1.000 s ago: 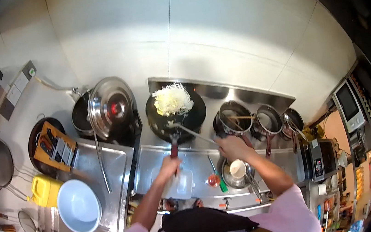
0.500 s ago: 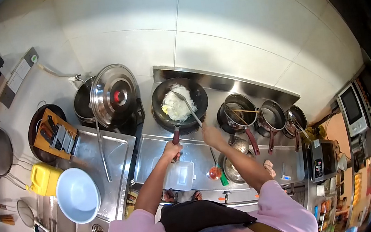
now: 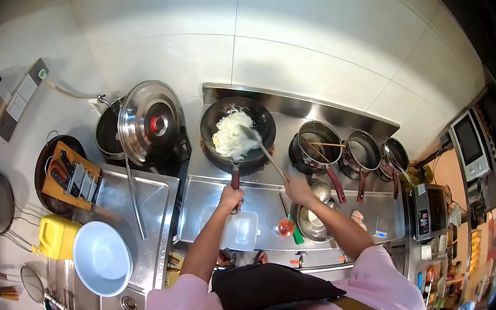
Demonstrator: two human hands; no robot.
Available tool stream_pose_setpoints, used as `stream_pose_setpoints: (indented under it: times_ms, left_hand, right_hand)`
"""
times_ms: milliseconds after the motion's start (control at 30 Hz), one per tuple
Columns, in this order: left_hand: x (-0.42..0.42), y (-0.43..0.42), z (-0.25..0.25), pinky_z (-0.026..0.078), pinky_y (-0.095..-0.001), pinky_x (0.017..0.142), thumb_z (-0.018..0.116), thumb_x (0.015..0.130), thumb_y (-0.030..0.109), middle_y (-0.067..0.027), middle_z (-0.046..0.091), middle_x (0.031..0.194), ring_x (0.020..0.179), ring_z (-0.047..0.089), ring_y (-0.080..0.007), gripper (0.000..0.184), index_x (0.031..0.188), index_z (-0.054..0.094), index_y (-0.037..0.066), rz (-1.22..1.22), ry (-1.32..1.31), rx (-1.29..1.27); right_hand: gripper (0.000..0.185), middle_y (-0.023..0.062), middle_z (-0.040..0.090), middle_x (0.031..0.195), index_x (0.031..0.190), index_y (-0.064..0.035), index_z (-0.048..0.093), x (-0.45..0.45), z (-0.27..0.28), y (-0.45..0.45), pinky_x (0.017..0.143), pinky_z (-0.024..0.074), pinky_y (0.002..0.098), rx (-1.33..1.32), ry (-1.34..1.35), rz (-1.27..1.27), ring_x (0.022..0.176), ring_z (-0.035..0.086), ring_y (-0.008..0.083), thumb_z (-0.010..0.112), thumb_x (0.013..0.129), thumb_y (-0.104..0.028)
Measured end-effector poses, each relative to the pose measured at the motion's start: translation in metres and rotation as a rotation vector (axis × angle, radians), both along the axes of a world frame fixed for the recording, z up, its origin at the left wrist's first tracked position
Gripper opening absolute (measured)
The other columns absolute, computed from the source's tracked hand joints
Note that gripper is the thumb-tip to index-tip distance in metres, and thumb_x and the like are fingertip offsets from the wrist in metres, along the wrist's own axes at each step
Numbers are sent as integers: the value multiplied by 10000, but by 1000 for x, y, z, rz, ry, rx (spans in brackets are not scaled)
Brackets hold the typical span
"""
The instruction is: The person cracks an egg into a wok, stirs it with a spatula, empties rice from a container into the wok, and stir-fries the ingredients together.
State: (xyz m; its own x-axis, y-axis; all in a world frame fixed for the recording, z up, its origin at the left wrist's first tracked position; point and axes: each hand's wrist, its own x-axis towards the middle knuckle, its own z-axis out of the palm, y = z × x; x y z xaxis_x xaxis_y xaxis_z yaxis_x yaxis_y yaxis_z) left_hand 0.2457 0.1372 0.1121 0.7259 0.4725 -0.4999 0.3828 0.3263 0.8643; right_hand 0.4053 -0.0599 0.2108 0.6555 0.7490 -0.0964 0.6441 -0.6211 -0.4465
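My left hand (image 3: 231,199) is closed round the dark red handle of a black wok (image 3: 211,119) on the stove. White noodle-like strands (image 3: 233,133) with yellow bits lie in the wok. My right hand (image 3: 298,188) grips the long handle of a metal spatula (image 3: 270,157), whose head rests at the right side of the strands. Below the wok handle is a clear plastic container (image 3: 239,230). A small bowl of red contents (image 3: 284,227) and a green brush (image 3: 297,236) lie right of it, beside a metal bowl (image 3: 312,226) partly hidden by my right forearm.
Three pots (image 3: 314,142) with dark red handles stand right of the wok. Left are a large metal lid (image 3: 150,125), a knife block (image 3: 71,180), a yellow jug (image 3: 59,238) and a light blue basin (image 3: 102,258) by the sink. A microwave (image 3: 470,145) is far right.
The strands, lifted above the wok a second ago, came down into it. The wok settled on the stove. My right hand has shifted slightly right since half a second ago, with the spatula.
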Motion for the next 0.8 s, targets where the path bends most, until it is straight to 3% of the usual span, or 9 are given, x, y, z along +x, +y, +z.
stream_pose_setpoints:
  times_ms: [100, 200, 300, 400, 500, 600, 800]
  left_hand:
    - [2, 5, -2, 427, -355, 360, 610, 785, 75, -64, 535, 579, 398, 515, -174, 133, 863, 514, 26, 3, 18, 14]
    - [4, 5, -11, 426, -354, 354, 607, 787, 74, -65, 535, 579, 399, 521, -176, 143, 876, 507, 24, 9, -10, -13]
    - [2, 3, -6, 421, -341, 352, 635, 784, 67, -43, 527, 611, 422, 512, -154, 141, 844, 509, 43, 13, 11, -18]
    - [5, 7, 5, 416, -337, 348, 647, 781, 61, -29, 513, 619, 433, 505, -140, 146, 814, 504, 54, 7, 18, 4]
    - [2, 4, -4, 414, -337, 346, 650, 780, 57, -27, 509, 621, 435, 506, -139, 152, 811, 501, 58, 19, 4, -28]
    - [3, 4, -2, 409, -337, 342, 650, 785, 57, -28, 507, 618, 437, 505, -137, 153, 816, 501, 63, 17, 16, -37]
    - [3, 2, 2, 418, -341, 352, 636, 788, 53, -37, 520, 613, 433, 509, -145, 140, 845, 508, 57, 44, 8, 2]
  right_hand:
    - [280, 281, 649, 892, 1143, -39, 589, 1, 5, 17, 784, 502, 530, 69, -8, 42, 864, 624, 472, 509, 923, -192]
    - [285, 276, 649, 887, 1134, -40, 600, 2, 16, 53, 786, 498, 537, 88, 97, -128, 865, 618, 481, 518, 912, -199]
    - [310, 294, 641, 884, 1169, -42, 594, 21, -31, 67, 778, 488, 548, 203, 35, 81, 871, 612, 490, 518, 901, -181]
    - [246, 303, 644, 912, 1039, -2, 609, 1, -20, 54, 787, 491, 551, 275, 112, 106, 882, 611, 496, 517, 908, -189]
    - [311, 303, 646, 930, 1147, -5, 593, 6, -31, 62, 784, 492, 552, 145, 20, -74, 873, 617, 495, 515, 908, -188]
    - [334, 315, 631, 886, 1202, -28, 568, 8, -36, 46, 783, 475, 565, 207, 79, 106, 871, 607, 501, 514, 904, -169]
    - [275, 301, 635, 862, 1111, -18, 580, 11, -29, 33, 774, 485, 556, 70, 7, 15, 863, 618, 477, 531, 903, -192]
